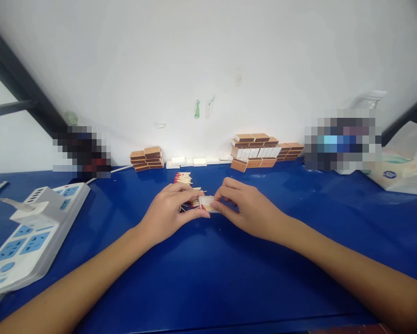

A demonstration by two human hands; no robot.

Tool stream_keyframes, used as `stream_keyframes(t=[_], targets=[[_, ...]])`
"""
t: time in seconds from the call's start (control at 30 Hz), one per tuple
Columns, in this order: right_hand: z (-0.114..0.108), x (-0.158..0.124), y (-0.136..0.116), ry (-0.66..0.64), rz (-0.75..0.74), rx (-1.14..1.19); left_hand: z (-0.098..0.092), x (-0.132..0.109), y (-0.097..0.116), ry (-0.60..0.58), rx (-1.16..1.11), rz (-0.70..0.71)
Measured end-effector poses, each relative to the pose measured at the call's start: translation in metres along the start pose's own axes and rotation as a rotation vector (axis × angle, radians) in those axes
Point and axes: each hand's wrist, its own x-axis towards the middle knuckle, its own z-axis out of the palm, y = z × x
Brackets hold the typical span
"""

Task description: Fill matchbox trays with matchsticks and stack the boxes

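Note:
A small white matchbox tray (207,200) with a few red-tipped matches (207,208) in it is between my two hands, just above or on the blue table. My left hand (170,206) is closed on the tray's left end, thumb on the near side and fingers on the far side. At the right end, my right hand (243,204) is closed, with its thumb and fingertips over the tray, hiding that end. Loose matches (182,178) lie in a pile beyond my left hand, and more show under its fingers.
Brown matchboxes are stacked against the wall at left (147,159) and at right (255,152). White trays (199,162) lie between the stacks. A power strip (37,236) with a plugged-in adapter is at left, a plastic bag (403,162) at far right, on the blue table (222,273).

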Motion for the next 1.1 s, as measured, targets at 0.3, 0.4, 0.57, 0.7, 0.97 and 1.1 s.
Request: stream_keyframes(t=[0.3, 0.4, 0.57, 0.7, 0.97, 1.1], targets=[[-0.005, 0.002, 0.005, 0.171, -0.041, 0.038, 0.0, 0.0, 0.001, -0.002, 0.003, 0.013], [-0.007, 0.003, 0.008, 0.229, -0.037, 0.011, -0.001, 0.001, 0.001, -0.001, -0.003, 0.018], [-0.003, 0.007, 0.022, 0.233, 0.023, -0.052, -0.006, 0.003, -0.007, 0.069, -0.02, -0.067], [0.002, 0.007, 0.034, 0.153, 0.061, -0.055, -0.009, 0.006, -0.018, 0.176, 0.016, -0.144], [0.013, 0.018, 0.022, -0.044, -0.07, 0.007, -0.01, 0.007, -0.026, 0.249, 0.103, -0.181], [0.015, 0.035, 0.018, -0.168, -0.033, 0.037, -0.01, 0.007, -0.028, 0.244, 0.098, -0.183]])
